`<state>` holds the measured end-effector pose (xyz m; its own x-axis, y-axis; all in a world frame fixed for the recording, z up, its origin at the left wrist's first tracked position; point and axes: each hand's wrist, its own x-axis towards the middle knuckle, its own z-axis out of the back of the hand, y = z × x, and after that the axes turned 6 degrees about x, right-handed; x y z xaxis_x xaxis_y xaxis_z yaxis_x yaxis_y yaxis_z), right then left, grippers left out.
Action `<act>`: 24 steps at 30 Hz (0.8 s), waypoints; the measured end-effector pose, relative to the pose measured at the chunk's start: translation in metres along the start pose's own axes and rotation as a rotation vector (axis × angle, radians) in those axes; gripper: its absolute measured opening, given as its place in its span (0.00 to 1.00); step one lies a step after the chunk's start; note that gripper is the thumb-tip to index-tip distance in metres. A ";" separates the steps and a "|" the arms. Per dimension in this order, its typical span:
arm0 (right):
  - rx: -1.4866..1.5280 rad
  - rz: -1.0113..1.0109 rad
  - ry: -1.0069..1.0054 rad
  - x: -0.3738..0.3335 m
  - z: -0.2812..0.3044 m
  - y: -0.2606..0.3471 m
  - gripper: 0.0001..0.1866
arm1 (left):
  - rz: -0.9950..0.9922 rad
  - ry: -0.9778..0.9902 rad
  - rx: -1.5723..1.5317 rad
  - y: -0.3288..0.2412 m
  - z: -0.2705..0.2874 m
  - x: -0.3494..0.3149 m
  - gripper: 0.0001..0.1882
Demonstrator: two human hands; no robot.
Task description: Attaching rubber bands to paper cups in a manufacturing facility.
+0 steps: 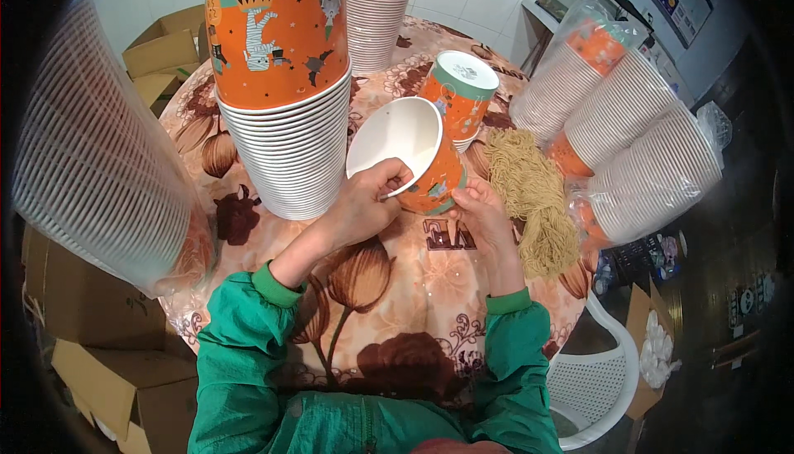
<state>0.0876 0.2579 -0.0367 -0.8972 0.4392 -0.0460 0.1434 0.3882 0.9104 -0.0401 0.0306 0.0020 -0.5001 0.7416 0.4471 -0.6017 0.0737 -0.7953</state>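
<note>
Between my hands an orange and green paper bucket [436,174] is tilted on its side, its white inside facing up and left. My left hand [370,203] is closed on its rim, with fingertips reaching inside. Around the green base end, my right hand [486,212] pinches the bucket with thumb and fingers. Just behind it, upside-down buckets [463,94] are nested in a short stack. A tall stack of the same buckets [285,148] rises left of my left hand. Beside my right hand lies a bundle of tan string [533,198].
Plastic-wrapped bucket stacks lean at the left [103,173] and lie at the right [653,177]. Another stack [379,20] stands at the back. A flowered cloth covers the round table [430,289]. A white chair [608,371] and open cardboard boxes [124,363] surround it.
</note>
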 end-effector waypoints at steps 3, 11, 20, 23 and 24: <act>-0.061 0.071 -0.013 -0.001 -0.001 -0.001 0.14 | 0.015 0.020 -0.038 -0.009 0.001 0.000 0.14; -0.505 0.532 -0.029 -0.007 -0.012 0.001 0.17 | 0.240 0.010 -0.261 0.001 -0.002 -0.002 0.21; -1.109 0.906 0.024 -0.013 -0.015 0.003 0.20 | 0.147 0.002 -0.587 -0.003 0.001 0.001 0.20; -1.282 1.070 0.014 -0.009 -0.006 0.002 0.19 | 0.236 0.020 -0.777 -0.011 0.007 0.004 0.18; -1.286 1.070 0.013 -0.010 -0.003 0.002 0.19 | 0.234 0.021 -0.780 -0.008 0.007 0.005 0.18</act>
<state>0.0951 0.2515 -0.0333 -0.6317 0.0404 0.7742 0.2449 -0.9371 0.2488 -0.0421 0.0294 0.0132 -0.5426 0.8073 0.2322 0.1278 0.3525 -0.9270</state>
